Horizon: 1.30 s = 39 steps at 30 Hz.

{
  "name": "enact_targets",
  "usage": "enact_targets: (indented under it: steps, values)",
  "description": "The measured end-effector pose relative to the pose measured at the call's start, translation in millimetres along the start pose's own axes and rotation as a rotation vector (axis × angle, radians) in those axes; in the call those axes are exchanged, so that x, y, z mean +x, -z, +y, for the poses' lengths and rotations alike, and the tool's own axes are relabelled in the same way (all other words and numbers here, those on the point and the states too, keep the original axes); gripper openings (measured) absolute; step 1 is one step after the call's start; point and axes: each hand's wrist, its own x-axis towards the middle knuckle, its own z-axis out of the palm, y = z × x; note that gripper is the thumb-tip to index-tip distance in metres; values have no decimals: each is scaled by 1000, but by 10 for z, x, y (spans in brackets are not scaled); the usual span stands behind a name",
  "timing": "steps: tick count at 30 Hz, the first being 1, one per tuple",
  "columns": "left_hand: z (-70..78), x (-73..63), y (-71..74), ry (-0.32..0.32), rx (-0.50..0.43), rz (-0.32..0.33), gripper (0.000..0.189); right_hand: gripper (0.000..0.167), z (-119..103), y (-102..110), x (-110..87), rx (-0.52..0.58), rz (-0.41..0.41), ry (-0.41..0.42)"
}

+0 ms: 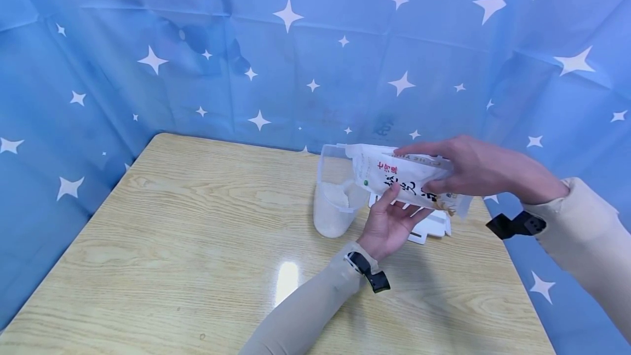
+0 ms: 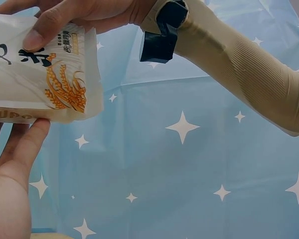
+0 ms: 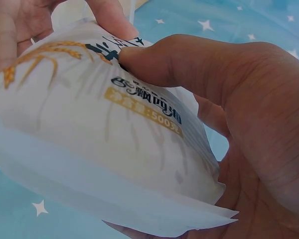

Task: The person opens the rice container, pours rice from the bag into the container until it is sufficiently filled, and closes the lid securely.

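Observation:
A white rice bag [image 1: 382, 171] with dark lettering and printed golden grain ears is tilted, its left end over the rim of a clear plastic container [image 1: 322, 171]. White rice [image 1: 331, 218] fills the container's lower part, and more shows just below the bag's mouth. My left hand [image 1: 386, 232] holds the bag from below, thumb on the printed face and fingers underneath. Toward the bag's right end, my right hand [image 1: 480, 169] grips it from above. In the right wrist view, the right thumb [image 3: 159, 59] presses the front, and the other fingers go behind the bag.
Behind the bag and left hand, a white slotted plastic piece [image 1: 429, 226] lies on the wooden table [image 1: 172, 245]. A blue curtain with white stars [image 1: 222, 43] hangs along the table's far edge and sides. Both wrists carry black strapped cameras [image 1: 367, 273].

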Motion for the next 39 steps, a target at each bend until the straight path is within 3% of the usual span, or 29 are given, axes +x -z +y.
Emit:
enact_targets:
  steps: [39]
  values:
    - [-12,0,-25,-4,-23,-11,48,70,-26,25,2,-10,8,9]
